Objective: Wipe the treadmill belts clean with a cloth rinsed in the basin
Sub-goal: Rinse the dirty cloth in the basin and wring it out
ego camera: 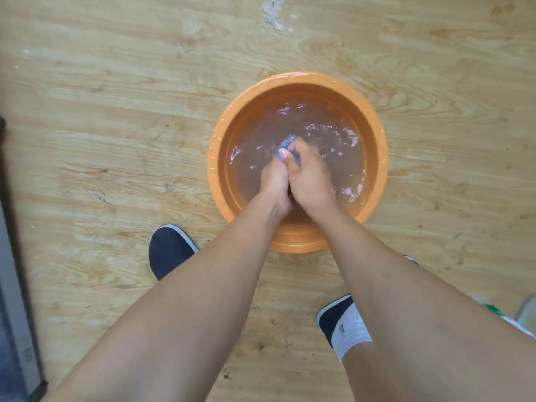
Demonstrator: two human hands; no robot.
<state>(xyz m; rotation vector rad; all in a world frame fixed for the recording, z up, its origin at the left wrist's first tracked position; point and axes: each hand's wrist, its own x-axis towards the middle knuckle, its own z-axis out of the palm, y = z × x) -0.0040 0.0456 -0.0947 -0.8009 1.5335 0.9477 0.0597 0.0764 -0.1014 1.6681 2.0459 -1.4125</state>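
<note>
Down at 6 o'clock, closest to you, both bare forearms run forward and meet. Your left shoe (169, 250), dark with a pale sole edge, stands on the wooden floor (101, 140) at about 7 o'clock from the basin, near its rim. Your right shoe (329, 317), with a white sock (352, 332), sits nearer you, at about 5 o'clock from it. Ahead of them the round orange basin (216, 152) rests on the floor, holding rippled water (333, 134). Your left hand (274, 181) and right hand (311, 177) are pressed side by side inside it, near the middle. Each grip is clamped on the blue cloth (287, 141), fingers curled round it. Only a small bunched end shows, poking out at 12 o'clock from your knuckles. Farther off, at 12 o'clock beyond the basin, a pale scuffed patch (272, 13) marks the floor. A grey strip (11, 314) runs along the 9 o'clock edge; what it is you cannot tell.
</note>
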